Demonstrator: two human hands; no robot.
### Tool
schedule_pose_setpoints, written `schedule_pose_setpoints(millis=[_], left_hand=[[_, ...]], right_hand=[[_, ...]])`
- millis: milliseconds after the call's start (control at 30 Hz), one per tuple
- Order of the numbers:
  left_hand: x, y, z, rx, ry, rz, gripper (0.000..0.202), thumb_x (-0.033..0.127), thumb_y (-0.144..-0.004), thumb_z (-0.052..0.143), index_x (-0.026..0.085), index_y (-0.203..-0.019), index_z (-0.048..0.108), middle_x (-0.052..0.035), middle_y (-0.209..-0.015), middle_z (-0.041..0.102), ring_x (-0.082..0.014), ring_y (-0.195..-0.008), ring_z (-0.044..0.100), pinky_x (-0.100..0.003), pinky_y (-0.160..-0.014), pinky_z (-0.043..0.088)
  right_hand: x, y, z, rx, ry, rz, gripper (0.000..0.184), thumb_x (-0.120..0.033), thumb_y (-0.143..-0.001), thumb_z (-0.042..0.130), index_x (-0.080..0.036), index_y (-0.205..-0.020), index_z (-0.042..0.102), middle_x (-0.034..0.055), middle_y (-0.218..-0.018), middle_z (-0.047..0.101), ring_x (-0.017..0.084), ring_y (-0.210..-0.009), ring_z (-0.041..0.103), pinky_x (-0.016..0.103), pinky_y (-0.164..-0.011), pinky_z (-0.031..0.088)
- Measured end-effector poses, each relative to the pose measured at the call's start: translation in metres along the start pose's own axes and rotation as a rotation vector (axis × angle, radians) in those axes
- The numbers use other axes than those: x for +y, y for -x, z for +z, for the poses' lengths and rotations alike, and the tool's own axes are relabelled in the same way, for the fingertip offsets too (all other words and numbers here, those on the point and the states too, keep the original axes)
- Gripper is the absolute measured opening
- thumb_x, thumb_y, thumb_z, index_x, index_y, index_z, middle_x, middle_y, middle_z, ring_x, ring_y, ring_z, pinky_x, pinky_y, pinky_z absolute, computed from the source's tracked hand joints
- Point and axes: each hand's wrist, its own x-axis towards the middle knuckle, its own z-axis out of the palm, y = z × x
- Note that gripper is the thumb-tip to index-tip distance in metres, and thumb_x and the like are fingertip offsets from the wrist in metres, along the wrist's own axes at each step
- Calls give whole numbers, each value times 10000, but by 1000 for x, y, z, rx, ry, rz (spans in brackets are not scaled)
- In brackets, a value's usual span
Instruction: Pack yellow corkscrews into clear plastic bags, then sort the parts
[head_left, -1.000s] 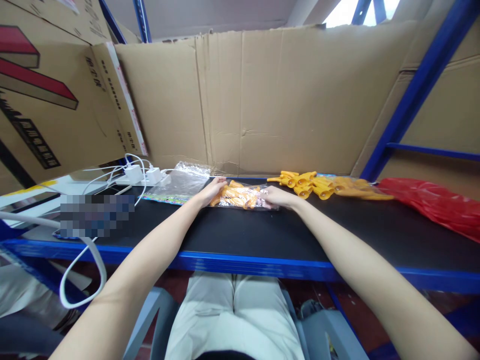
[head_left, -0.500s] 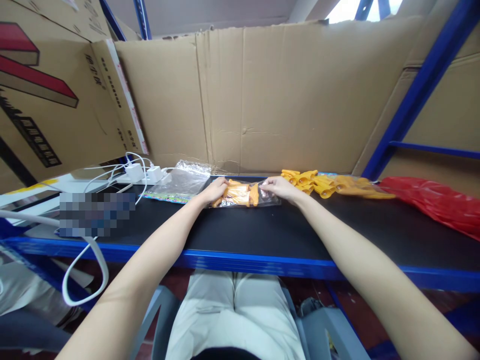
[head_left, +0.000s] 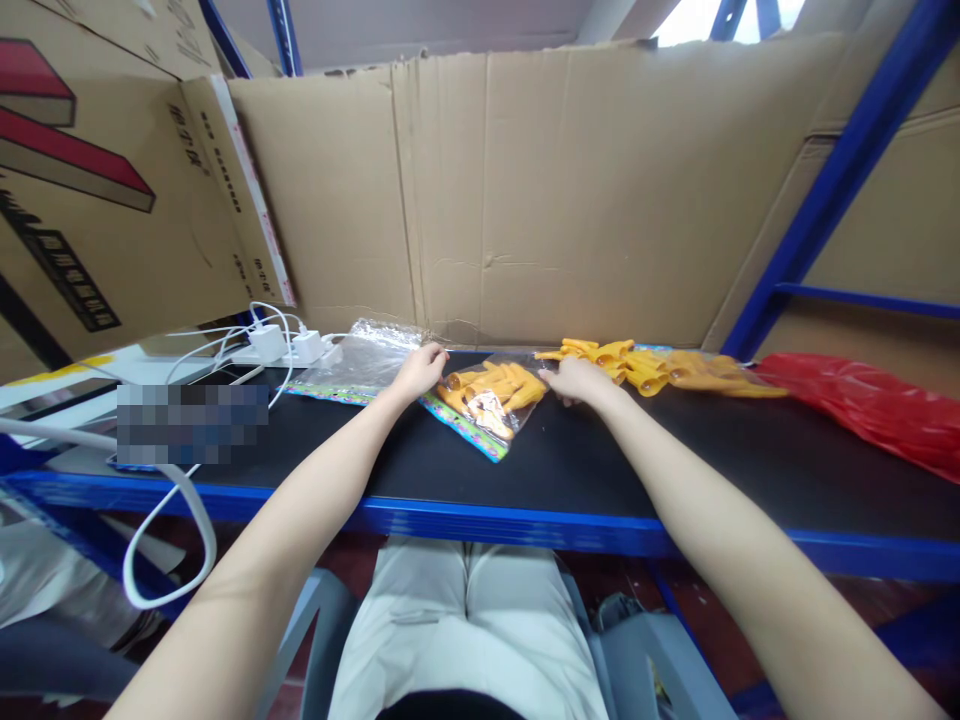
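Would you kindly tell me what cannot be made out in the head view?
Head view, right hand: whether it grips the filled bag, hidden by its own back.
Head view, red plastic: its right end, cut off by the frame edge.
Head view, pixelated item: its identity, hidden by the pixelation.

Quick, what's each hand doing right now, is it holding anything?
Left hand: fingers curled by the clear bag of yellow pieces; can't tell if it's gripping.
Right hand: fingers bent at the bag's other side; grip unclear.

Workshop: blue-framed bench (head_left: 510, 525), cardboard wall (head_left: 585, 200)
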Motion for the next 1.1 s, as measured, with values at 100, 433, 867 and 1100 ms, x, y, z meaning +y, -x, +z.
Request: schedule_pose_setpoints(millis=[100,433,867,1100], left_hand=[[-2,0,2,1,45,-10,182,209,-808,425,172,-874,590,23,-492,560,-148,-558,569,-237,-613,404],[3,2,17,-213,596,-243,244,205,-829,486,143,-1063,507,-15,-631,653,-126,-607,612,-230,-663,441],[-9,2,18,-118,219,-256,147,278,-682,638,137,-639,648,-26,-647,639,-154,-670,565,-259,-684,407],[-6,-3,17,47,397,-367,116,133,-710,590,142,-598,562,-12,-616,618,-111,-626,561,-229,-657,414]], right_hand=[[2,-4,7,-113,-124,-39,470,-421,-878,399,-143,-534,556,92,-541,593,147,-479,541,301,-588,446],[4,-17,30,10,-927,7,184,-106,-779,561,-120,-598,594,58,-625,623,93,-550,541,225,-607,473],[2,-12,28,-87,-933,-78,66,-89,-668,613,-126,-680,666,39,-699,652,101,-612,555,234,-641,442],[3,-17,29,-108,-915,-16,55,-89,-665,581,-131,-635,598,13,-558,604,103,-545,563,211,-511,326]])
